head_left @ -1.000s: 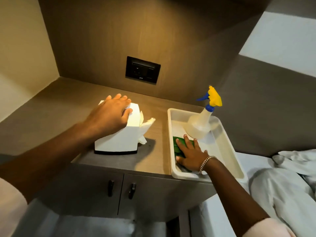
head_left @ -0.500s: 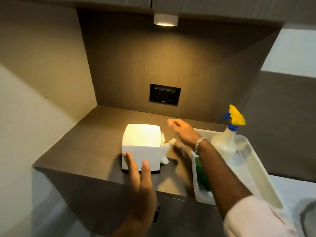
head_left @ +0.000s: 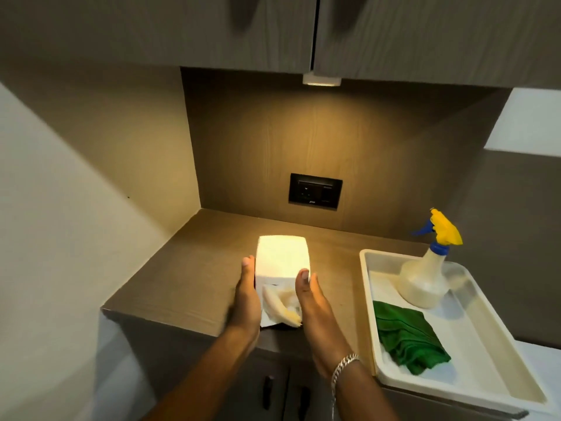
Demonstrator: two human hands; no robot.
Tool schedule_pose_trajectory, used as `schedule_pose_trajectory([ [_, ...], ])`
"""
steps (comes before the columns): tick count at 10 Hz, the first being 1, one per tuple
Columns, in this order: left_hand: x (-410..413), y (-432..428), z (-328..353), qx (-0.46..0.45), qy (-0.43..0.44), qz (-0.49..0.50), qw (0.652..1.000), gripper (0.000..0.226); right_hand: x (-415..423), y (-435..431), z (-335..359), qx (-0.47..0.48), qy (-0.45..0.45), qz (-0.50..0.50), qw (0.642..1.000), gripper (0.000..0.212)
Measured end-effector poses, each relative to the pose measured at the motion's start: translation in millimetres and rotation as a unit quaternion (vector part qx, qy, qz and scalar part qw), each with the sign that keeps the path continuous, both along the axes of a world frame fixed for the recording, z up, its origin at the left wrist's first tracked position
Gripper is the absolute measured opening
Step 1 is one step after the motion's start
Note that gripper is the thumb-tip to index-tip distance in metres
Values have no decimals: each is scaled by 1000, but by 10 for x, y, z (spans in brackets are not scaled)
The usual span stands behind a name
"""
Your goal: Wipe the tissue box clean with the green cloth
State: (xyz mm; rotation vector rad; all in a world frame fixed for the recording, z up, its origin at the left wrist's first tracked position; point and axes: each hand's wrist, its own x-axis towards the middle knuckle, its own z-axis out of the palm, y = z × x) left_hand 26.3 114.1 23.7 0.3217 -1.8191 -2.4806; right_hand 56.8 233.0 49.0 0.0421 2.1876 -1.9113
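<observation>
The white tissue box [head_left: 282, 256] stands on the brown counter [head_left: 197, 268] under the lamp, with a tissue hanging from the side that faces me. My left hand [head_left: 246, 302] presses flat against the box's left side and my right hand [head_left: 312, 311], with a silver bracelet at the wrist, against its right side, so the box is held between both palms. The green cloth [head_left: 406, 335] lies crumpled in the white tray [head_left: 485, 387] to the right, untouched by either hand.
A spray bottle [head_left: 425, 278] with a yellow and blue head stands at the back of the tray. A black wall socket [head_left: 315, 191] sits on the back panel. Upper cabinets with a small lamp [head_left: 321, 80] hang overhead. Cabinet doors with dark handles [head_left: 267, 390] are below the counter.
My right hand left the tray and the cloth and came to the box's right side. My left hand moved from the box top to its left side. The box turned, tissue now facing me.
</observation>
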Motion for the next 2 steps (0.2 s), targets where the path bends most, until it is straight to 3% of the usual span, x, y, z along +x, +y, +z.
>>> schedule_pose_trajectory([
  [1, -40, -120, 188, -73, -6, -63, 995, 71, 104, -219, 85, -4, 4, -26, 1000, 100],
  [2, 84, -178, 369, -136, -6, -79, 988, 71, 278, -241, 289, -52, 56, -153, 985, 94],
])
